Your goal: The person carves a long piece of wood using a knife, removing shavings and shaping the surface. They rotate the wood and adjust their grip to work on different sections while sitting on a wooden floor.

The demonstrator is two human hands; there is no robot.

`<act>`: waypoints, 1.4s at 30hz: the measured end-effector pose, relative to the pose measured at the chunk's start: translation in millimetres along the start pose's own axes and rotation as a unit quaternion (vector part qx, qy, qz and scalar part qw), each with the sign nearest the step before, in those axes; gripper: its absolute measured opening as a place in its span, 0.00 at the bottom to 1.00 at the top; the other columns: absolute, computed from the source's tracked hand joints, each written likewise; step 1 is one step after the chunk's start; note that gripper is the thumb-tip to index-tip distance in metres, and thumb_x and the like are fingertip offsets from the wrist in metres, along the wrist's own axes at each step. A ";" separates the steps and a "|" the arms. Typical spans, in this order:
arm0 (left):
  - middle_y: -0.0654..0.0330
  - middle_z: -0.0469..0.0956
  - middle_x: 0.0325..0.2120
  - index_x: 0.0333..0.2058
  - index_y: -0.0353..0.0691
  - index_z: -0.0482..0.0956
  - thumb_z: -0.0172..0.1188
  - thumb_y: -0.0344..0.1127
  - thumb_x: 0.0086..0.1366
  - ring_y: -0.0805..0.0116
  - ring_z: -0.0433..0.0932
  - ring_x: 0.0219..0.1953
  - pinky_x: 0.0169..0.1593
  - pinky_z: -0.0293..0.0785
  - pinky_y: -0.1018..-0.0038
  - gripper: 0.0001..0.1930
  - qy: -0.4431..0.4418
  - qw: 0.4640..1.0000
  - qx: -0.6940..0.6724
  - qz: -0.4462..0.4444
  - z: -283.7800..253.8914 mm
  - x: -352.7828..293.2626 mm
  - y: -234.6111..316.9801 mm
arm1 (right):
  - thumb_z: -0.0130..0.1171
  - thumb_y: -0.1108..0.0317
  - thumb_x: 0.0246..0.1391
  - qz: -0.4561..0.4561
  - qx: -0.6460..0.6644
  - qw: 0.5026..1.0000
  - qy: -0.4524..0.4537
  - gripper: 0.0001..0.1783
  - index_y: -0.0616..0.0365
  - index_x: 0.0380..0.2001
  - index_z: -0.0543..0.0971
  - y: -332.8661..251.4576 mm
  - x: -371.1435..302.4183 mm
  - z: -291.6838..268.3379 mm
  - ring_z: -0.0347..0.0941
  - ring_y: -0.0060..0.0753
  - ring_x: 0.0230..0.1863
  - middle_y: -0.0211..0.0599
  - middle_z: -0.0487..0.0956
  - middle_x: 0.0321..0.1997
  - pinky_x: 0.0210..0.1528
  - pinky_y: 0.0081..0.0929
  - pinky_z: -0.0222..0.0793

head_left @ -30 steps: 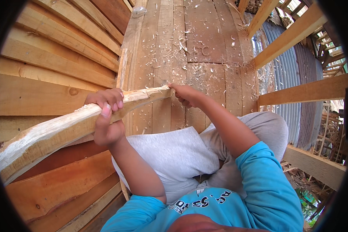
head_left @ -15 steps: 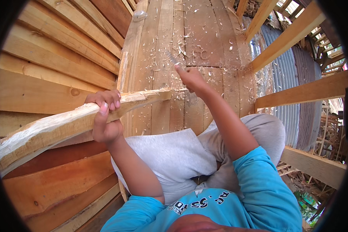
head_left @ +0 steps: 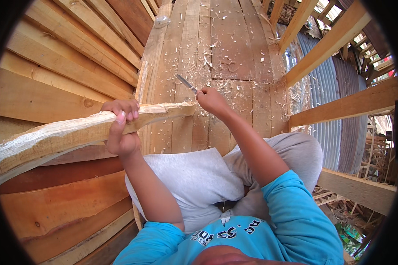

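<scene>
A long, pale, curved piece of wood (head_left: 53, 137) with a roughly carved surface runs from the left rim toward the middle. My left hand (head_left: 123, 126) is wrapped round it, the thumb lying near the top edge. The wood's narrower, frayed end (head_left: 185, 108) lies just left of my right hand (head_left: 211, 100). That hand is closed round the handle of a knife (head_left: 186, 83), whose narrow grey blade points up and to the left, a little beyond the wood's end. My fingers hide the handle.
Curled wood shavings (head_left: 227, 66) litter the plank floor (head_left: 199, 39). Wooden boards (head_left: 44, 97) form a wall at left. On the right stand a wooden railing (head_left: 344, 106) and corrugated metal sheets (head_left: 316, 66). A clear plastic container (head_left: 162, 21) sits at the far left of the floor.
My right hand has moved slightly left and nearer to me with the knife, and the blade now tilts further left. My left hand keeps its hold on the wood.
</scene>
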State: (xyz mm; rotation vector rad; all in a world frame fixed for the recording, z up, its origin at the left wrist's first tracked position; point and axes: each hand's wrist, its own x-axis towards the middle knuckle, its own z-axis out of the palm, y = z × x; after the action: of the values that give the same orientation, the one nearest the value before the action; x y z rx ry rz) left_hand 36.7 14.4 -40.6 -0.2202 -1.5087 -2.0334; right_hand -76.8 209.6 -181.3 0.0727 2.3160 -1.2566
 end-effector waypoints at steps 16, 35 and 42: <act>0.58 0.64 0.21 0.29 0.39 0.65 0.52 0.29 0.54 0.66 0.64 0.27 0.40 0.63 0.67 0.06 -0.010 1.000 -0.014 -0.004 4.3 -0.9 2.1 | 0.51 0.44 0.54 0.092 0.039 0.962 0.255 0.28 0.62 0.33 0.82 -13.3 1.5 -77.4 0.79 0.49 0.41 0.50 0.82 0.33 0.46 0.43 0.70; 0.57 0.64 0.21 0.29 0.37 0.65 0.52 0.28 0.53 0.67 0.63 0.26 0.38 0.64 0.68 0.05 0.002 1.000 -0.027 -0.006 2.6 -0.3 1.8 | 0.50 0.78 0.53 0.053 -0.159 0.895 0.413 0.15 0.65 0.45 0.73 71.8 50.1 -62.8 0.74 0.62 0.46 0.59 0.76 0.41 0.48 0.46 0.71; 0.58 0.64 0.21 0.29 0.37 0.66 0.53 0.28 0.53 0.68 0.63 0.26 0.38 0.64 0.70 0.06 0.006 1.000 -0.030 -0.006 0.9 0.6 0.7 | 0.55 0.77 0.49 -0.092 -0.151 0.964 0.201 0.18 0.65 0.46 0.71 65.8 39.3 -52.1 0.75 0.63 0.45 0.60 0.77 0.39 0.47 0.48 0.71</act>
State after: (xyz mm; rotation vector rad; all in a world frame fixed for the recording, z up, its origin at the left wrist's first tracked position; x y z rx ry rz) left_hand 36.5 14.8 -39.4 -0.2233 -1.4467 -2.0880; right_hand -113.8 281.6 -226.4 0.0072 2.9011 -1.0292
